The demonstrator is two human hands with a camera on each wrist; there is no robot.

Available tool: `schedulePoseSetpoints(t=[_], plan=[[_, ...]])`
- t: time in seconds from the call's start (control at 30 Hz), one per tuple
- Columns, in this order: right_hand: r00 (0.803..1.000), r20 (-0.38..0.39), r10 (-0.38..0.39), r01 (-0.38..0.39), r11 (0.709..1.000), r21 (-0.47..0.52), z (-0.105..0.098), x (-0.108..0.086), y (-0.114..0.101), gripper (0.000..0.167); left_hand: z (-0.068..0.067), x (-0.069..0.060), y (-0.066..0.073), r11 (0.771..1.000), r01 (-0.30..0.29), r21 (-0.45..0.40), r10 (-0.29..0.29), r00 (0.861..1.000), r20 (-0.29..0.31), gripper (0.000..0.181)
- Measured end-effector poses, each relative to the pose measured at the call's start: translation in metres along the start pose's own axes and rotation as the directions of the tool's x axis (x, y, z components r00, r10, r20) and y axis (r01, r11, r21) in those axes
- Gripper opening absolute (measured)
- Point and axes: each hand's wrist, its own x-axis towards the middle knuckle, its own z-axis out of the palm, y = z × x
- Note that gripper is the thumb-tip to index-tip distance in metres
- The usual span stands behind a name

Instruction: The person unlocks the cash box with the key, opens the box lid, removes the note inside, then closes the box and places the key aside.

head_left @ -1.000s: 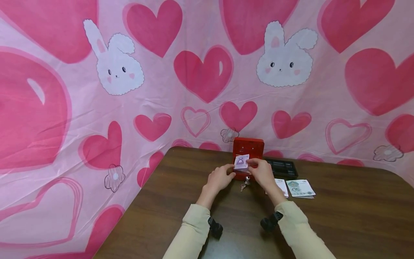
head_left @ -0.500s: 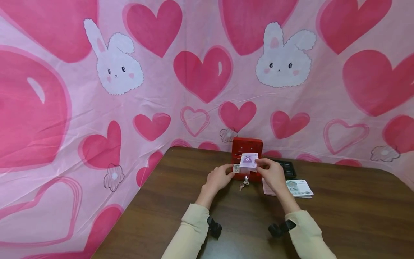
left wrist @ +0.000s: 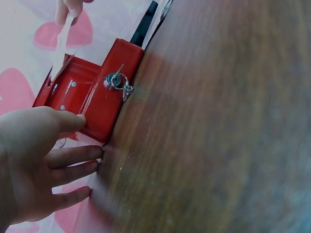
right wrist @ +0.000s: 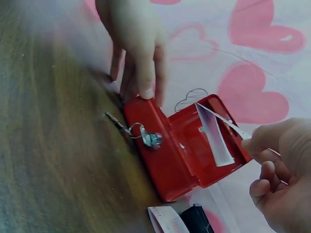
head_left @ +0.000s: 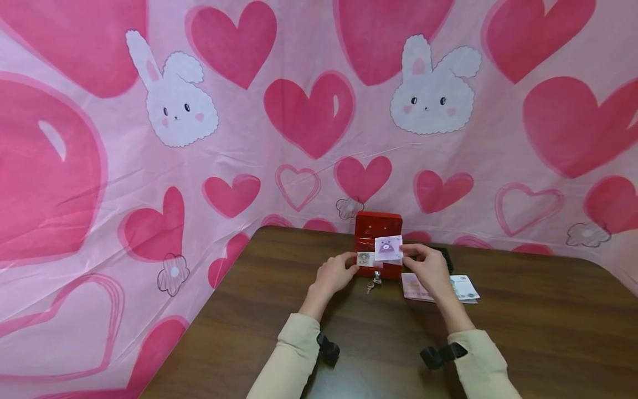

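A small red cash box (head_left: pixel 377 221) stands with its lid up near the table's back edge. Keys (head_left: pixel 370 287) on a ring hang from its front lock. My right hand (head_left: pixel 430 270) pinches the right edge of a folded purple banknote (head_left: pixel 387 247), held above the box. To its left, a pale banknote with a dark print (head_left: pixel 365 259) shows at the box opening. My left hand (head_left: pixel 333 275) touches the box's left front corner; in the left wrist view its thumb (left wrist: pixel 73 120) meets the rim and its other fingers extend beside the box, spread apart.
Right of the box lie a folded pink banknote (head_left: pixel 413 287) and a green banknote (head_left: pixel 466 288), partly behind my right arm. A black tray (head_left: pixel 449 259) stands behind them, mostly hidden. A pink heart-patterned cloth (head_left: pixel 309 116) hangs behind the table (head_left: pixel 379 343).
My right hand has moved to the right with the purple banknote, uncovering the pale banknote at the box opening and the pink one on the table. The left hand has stayed at the box corner.
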Motion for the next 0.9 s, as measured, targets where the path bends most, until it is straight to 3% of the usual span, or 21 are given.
schedulePoseSetpoints(t=[0.33, 0.5, 0.73, 0.9], plan=[[0.994, 0.111, 0.014, -0.021, 0.998, 0.066, -0.016, -0.001, -0.001, 0.029, 0.004, -0.001, -0.003, 1.0, -0.003, -0.014, 0.003, 1.0, -0.004, 0.041], [0.984, 0.174, -0.037, 0.022, 0.996, 0.088, -0.025, -0.001, -0.001, 0.033, 0.002, -0.001, -0.002, 1.0, -0.014, -0.008, 0.014, 1.0, -0.009, 0.041], [0.953, 0.299, -0.039, 0.024, 0.998, 0.056, -0.043, 0.001, 0.004, 0.04, 0.0, -0.002, -0.001, 1.0, -0.012, -0.013, 0.012, 1.0, -0.007, 0.042], [0.921, 0.389, -0.033, 0.012, 0.998, 0.056, -0.056, 0.0, 0.012, 0.042, 0.001, 0.0, -0.001, 1.0, 0.0, -0.016, 0.0, 1.0, 0.001, 0.043]])
